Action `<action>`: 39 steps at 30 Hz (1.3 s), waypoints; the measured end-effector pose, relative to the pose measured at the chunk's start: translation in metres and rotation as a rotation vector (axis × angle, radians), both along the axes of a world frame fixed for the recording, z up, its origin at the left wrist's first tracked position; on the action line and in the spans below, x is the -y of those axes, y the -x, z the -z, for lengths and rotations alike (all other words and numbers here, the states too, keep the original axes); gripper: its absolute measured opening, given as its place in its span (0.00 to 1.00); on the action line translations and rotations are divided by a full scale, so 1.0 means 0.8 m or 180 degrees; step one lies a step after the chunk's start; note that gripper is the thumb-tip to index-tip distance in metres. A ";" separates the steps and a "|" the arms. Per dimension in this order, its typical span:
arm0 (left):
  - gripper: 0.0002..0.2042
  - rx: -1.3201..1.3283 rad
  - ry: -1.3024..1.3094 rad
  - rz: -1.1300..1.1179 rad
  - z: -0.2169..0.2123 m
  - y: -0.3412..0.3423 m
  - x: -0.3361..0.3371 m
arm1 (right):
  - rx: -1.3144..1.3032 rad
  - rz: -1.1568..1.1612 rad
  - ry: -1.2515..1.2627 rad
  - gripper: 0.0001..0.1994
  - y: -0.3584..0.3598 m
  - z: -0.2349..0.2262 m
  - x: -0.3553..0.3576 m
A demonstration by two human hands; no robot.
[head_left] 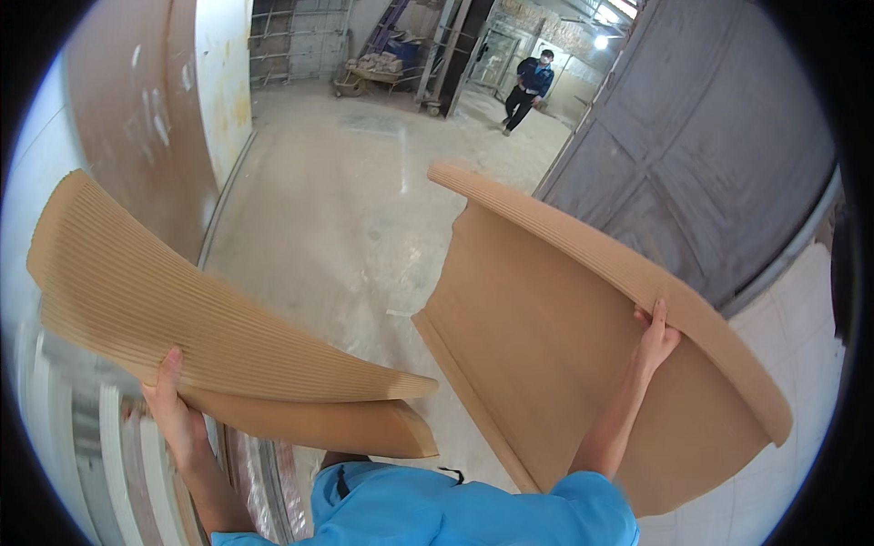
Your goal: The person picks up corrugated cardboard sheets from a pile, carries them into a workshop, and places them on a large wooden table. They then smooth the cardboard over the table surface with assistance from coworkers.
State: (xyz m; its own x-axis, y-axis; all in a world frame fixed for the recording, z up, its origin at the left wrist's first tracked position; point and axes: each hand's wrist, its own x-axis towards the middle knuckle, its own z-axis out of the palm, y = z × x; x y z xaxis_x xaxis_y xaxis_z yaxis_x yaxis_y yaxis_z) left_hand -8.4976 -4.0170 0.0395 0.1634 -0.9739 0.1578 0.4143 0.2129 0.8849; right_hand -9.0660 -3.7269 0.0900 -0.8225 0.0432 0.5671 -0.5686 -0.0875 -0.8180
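My left hand grips the lower edge of a curled piece of corrugated cardboard, thumb on its ribbed face. That piece stretches from the far left to the middle, folded over at its lower side. On the right, my right hand holds a larger sheet of corrugated cardboard by its curled upper edge. The smooth inner side of this sheet faces me, and its ribs show along the rolled rim. One short side of it is torn unevenly. The two pieces are apart.
A dusty concrete floor lies ahead. A grey metal door stands at the right, a brown panel at the left. Long strips lean at lower left. A loaded cart and a person are farther back.
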 end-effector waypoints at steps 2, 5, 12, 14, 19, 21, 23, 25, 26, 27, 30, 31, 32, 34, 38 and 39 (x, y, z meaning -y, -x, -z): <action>0.23 -0.0019 -0.0076 0.0066 0.006 0.060 0.104 | 0.0063 0.0069 0.0113 0.13 0.039 0.000 0.060; 0.21 0.0090 -0.0106 0.0172 0.003 0.154 0.260 | 0.0190 0.0198 0.0210 0.13 0.090 0.002 0.139; 0.18 0.0099 -0.0141 0.0318 -0.005 0.370 0.552 | 0.0322 0.0523 0.0491 0.12 0.239 0.035 0.350; 0.18 0.0130 0.0031 0.0399 -0.008 0.423 0.625 | 0.0433 0.0588 0.0494 0.11 0.302 0.045 0.429; 0.22 0.0134 -0.0117 -0.0094 -0.016 0.534 0.796 | 0.0715 0.0228 0.0484 0.09 0.463 0.064 0.618; 0.23 0.0028 -0.0116 -0.0073 -0.017 0.586 0.851 | 0.0724 0.0180 0.0453 0.08 0.530 0.072 0.685; 0.23 -0.0087 -0.0247 -0.0195 -0.014 0.652 0.897 | 0.0669 0.0215 0.0471 0.09 0.596 0.079 0.744; 0.24 -0.0071 -0.0298 -0.0310 -0.006 0.728 0.948 | 0.0684 0.0216 0.0418 0.09 0.658 0.086 0.798; 0.25 -0.0031 -0.0334 -0.0323 -0.001 0.768 0.980 | 0.0714 0.0245 0.0406 0.09 0.688 0.089 0.823; 0.26 -0.0119 -0.0417 -0.0246 0.005 0.809 1.017 | 0.0714 0.0302 0.0396 0.09 0.718 0.092 0.847; 0.26 -0.0128 -0.0265 0.0195 0.024 0.936 1.143 | 0.0852 0.0505 0.0484 0.09 0.803 0.098 0.911; 0.25 -0.0183 -0.0257 0.0285 0.029 0.982 1.186 | 0.0870 0.0588 0.0558 0.09 0.831 0.101 0.930; 0.24 -0.0192 -0.0327 0.0358 0.033 1.031 1.228 | 0.0806 0.0649 0.0666 0.09 0.858 0.104 0.948; 0.23 -0.0126 -0.0278 0.0531 0.035 1.139 1.304 | 0.0979 0.0718 0.0638 0.08 0.910 0.115 0.985; 0.22 -0.0019 -0.0030 0.0874 0.032 1.351 1.415 | 0.1371 0.1327 0.0740 0.08 1.001 0.155 1.068; 0.22 -0.0045 -0.0013 0.0880 0.031 1.401 1.435 | 0.1251 0.1179 0.0704 0.08 1.027 0.167 1.093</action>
